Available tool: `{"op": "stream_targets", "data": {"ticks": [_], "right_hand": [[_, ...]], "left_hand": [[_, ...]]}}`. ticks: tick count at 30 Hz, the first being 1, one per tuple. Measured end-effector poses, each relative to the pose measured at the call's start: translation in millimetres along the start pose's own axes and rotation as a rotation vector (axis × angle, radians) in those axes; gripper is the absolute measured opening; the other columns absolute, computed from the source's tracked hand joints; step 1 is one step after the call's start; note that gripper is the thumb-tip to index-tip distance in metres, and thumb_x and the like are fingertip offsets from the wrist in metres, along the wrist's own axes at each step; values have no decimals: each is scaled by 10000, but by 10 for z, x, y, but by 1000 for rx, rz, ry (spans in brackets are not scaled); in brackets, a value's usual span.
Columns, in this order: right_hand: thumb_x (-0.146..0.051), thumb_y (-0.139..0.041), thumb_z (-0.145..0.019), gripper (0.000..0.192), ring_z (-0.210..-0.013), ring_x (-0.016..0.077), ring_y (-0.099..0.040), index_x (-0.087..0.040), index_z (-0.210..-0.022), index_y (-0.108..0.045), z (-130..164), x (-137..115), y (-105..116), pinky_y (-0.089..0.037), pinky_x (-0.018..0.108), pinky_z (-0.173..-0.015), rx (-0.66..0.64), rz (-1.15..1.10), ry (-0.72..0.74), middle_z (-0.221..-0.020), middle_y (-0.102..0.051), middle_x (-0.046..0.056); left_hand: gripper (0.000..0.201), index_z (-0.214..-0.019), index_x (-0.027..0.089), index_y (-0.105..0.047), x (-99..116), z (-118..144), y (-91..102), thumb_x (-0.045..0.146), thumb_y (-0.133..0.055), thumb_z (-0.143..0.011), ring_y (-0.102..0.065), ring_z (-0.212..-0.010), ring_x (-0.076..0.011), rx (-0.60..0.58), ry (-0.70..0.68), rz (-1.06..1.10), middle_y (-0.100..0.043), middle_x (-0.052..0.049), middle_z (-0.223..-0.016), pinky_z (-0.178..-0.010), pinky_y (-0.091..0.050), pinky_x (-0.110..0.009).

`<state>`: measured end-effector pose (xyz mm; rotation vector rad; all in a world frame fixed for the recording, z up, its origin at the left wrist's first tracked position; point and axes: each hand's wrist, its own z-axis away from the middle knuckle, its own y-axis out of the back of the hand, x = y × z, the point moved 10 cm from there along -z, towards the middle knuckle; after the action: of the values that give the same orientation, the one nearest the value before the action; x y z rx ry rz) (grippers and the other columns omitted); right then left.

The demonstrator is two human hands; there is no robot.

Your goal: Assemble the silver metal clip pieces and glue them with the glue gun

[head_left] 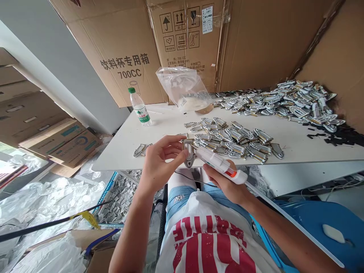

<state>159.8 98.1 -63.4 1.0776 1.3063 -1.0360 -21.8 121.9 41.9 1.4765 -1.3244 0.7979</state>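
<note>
My left hand (162, 163) pinches a small grey-white frame-shaped part (188, 153) with a pointed, rounded end, just above the table's front edge. My right hand (227, 184) is wrapped round a white handheld tool (213, 160) with an orange piece near its rear. The tool's thin tip points left and meets or nearly meets the part; I cannot tell which. What kind of tool it is does not show clearly. Behind both hands lies a loose heap of similar parts (233, 138), some with brown strips. A couple more parts (140, 150) lie left of my left hand.
A water bottle (140, 108) and a clear plastic bag (182, 89) stand on the white table (119, 132). A larger pile of parts (295, 102) and black strips (341, 138) are at right. Cardboard boxes (125, 41) wall the back. A blue-rimmed crate (119, 199) sits below left.
</note>
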Motion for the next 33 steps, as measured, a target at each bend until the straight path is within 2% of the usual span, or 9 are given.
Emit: {"op": "stream_targets", "data": {"ticks": [7,18,33], "right_hand": [[-686,-679,-996,613,-599,143,-338,-236,-646,-453,-6,-39,-4,-289,310,-551,5,-1,25,-617,-403,-29],[-669,-696,-993,602,-606,148,-331,-244,-659,-432,-18,50,14,-290,309,-544,9,-11,6,-642,-384,-33],[-715,-678,-977,616,-586,147,-374,-241,-647,-463,-8,-42,17,-316,310,-538,24,40,-1,-620,-438,-25]], "left_hand": [[297,-1200,212,-809,21,-5,-6,248,-851,-908,-788,-826,-167,-10,-17,-9,-785,-29,-906,-758,-715,-278],[298,-1196,214,-804,15,1,-9,238,-846,-902,-788,-825,-167,-6,-27,-2,-785,-27,-903,-749,-714,-272],[301,-1195,216,-798,18,-4,-13,249,-857,-902,-778,-830,-164,-8,-7,-2,-778,-23,-905,-762,-705,-279]]}}
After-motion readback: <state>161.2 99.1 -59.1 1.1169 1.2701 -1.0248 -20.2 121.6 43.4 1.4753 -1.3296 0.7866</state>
